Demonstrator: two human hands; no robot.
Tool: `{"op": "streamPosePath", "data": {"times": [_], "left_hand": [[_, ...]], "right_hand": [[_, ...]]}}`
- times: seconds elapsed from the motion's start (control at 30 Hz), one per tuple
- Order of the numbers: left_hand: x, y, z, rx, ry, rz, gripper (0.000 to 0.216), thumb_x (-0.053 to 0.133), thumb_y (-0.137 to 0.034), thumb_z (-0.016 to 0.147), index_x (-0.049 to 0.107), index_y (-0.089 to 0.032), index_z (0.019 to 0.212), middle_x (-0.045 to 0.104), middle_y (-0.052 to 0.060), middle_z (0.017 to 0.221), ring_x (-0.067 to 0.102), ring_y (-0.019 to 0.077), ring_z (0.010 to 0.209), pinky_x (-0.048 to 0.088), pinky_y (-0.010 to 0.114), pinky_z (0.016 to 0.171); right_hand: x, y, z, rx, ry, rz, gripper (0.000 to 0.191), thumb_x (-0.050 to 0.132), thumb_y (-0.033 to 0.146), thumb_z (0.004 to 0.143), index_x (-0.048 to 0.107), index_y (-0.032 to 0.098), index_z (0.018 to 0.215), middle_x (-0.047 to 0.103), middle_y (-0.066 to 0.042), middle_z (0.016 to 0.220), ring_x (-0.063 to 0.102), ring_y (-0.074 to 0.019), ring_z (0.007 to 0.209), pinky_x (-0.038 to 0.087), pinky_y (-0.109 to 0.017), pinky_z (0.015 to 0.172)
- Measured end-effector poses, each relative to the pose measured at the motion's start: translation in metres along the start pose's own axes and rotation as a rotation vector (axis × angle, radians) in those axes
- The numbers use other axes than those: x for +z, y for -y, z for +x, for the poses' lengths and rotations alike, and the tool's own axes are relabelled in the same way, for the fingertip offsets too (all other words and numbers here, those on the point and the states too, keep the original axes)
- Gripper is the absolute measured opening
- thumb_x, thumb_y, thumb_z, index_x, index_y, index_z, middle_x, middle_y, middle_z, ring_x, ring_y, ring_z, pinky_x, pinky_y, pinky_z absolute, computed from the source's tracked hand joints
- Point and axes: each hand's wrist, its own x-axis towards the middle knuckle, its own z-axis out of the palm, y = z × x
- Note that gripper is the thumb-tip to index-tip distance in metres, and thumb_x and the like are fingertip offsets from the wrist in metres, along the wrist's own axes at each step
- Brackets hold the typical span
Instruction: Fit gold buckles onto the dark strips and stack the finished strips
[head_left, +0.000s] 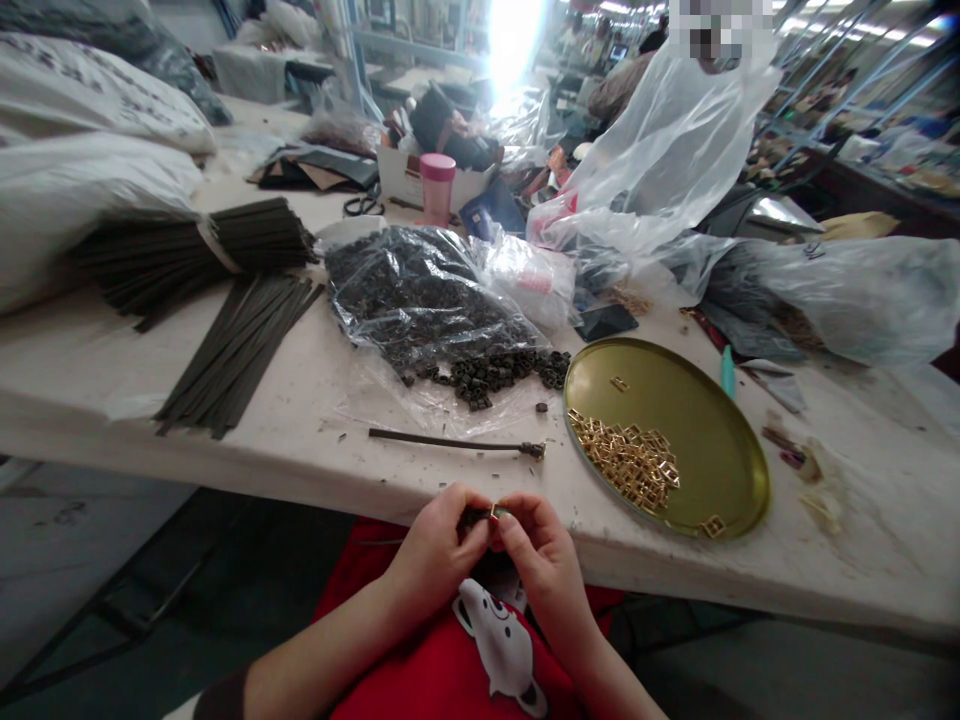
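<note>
Close together at the table's front edge, both hands are closed in a pinch. My left hand (439, 540) grips a dark strap (471, 516), whose thin tail shows below the wrist. Between the fingertips is a small gold buckle (494, 511), pinched by my right hand (541, 548) at the strap's end. The fingers partly hide how strap and buckle join. Just beyond the hands lies another dark strap (450, 441) with a gold buckle and dark loops at its right end. A round gold-coloured tray (697, 430) on the right bears a heap of gold buckles (634, 465).
A clear plastic bag of small dark loops (427, 290) lies mid-table, some spilled in front (487, 378). Dark strips (240, 350) and a tied bundle (262, 235) lie left. Behind stand a pink-lidded cup (437, 190) and a large clear plastic bag (675, 140).
</note>
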Motion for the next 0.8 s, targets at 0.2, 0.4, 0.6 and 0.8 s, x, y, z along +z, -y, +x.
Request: {"op": "streamPosePath", "data": {"times": [0.2, 0.4, 0.6, 0.8], "left_hand": [[-0.009, -0.014, 0.003, -0.070, 0.082, -0.061, 0.017, 0.044, -0.025, 0.084, 0.057, -0.016, 0.079, 0.060, 0.002, 0.077, 0.054, 0.0152, 0.072, 0.042, 0.026, 0.068], [-0.009, -0.011, 0.002, -0.037, 0.076, -0.021, 0.023, 0.041, -0.029, 0.086, 0.058, -0.017, 0.075, 0.058, 0.003, 0.075, 0.052, 0.0153, 0.071, 0.040, 0.026, 0.068], [-0.010, -0.012, 0.003, -0.087, 0.132, -0.123, 0.023, 0.042, -0.031, 0.085, 0.056, -0.016, 0.076, 0.058, 0.002, 0.074, 0.052, 0.0145, 0.070, 0.040, 0.024, 0.065], [-0.016, -0.014, 0.008, -0.137, 0.261, -0.243, 0.027, 0.039, -0.031, 0.086, 0.052, -0.015, 0.069, 0.051, -0.001, 0.062, 0.046, 0.0110, 0.058, 0.036, 0.022, 0.054]], "right_hand": [[-0.003, -0.004, 0.003, 0.122, -0.015, 0.268, 0.022, 0.055, 0.038, 0.080, 0.054, 0.020, 0.093, 0.059, 0.000, 0.073, 0.055, -0.0124, 0.067, 0.045, -0.026, 0.066], [-0.002, -0.003, 0.001, 0.140, 0.053, 0.372, 0.019, 0.057, 0.035, 0.080, 0.055, 0.020, 0.092, 0.058, 0.002, 0.069, 0.053, -0.0105, 0.064, 0.044, -0.023, 0.064], [0.001, 0.000, 0.000, 0.164, 0.071, 0.330, 0.021, 0.062, 0.035, 0.076, 0.054, 0.019, 0.086, 0.061, 0.002, 0.069, 0.056, -0.0094, 0.062, 0.046, -0.022, 0.062], [-0.001, -0.003, 0.002, 0.125, 0.130, 0.202, 0.035, 0.064, 0.037, 0.073, 0.055, 0.020, 0.102, 0.059, 0.003, 0.065, 0.057, -0.0110, 0.060, 0.047, -0.025, 0.062]]}}
